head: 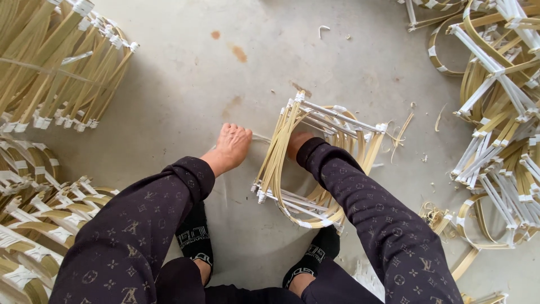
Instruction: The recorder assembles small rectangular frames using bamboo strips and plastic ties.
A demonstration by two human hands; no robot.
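meanwhile, a bamboo frame sits around one foot on the floor

at the far left, stacks of bamboo frames (53, 62) with white bindings lie on the concrete floor (185, 73), with more piled below them at the left edge. moving right, a leg in dark patterned trousers stretches out, and its bare foot (229, 147) rests flat on the floor. just right of it stands the bamboo frame (315, 160), a cage of pale bent strips tied with white tape at the corners, tipped on its side. the other bare foot (297, 143) is pushed inside this frame, so the strips ring the ankle. near the bottom edge, dark cuffs (194, 239) with pale lettering show, but the hands themselves are hidden, so i cannot tell whether they are clenched, released or grasping anything. at the far right, a heap of finished frames (500, 112) lies well apart, with shavings scattered between.
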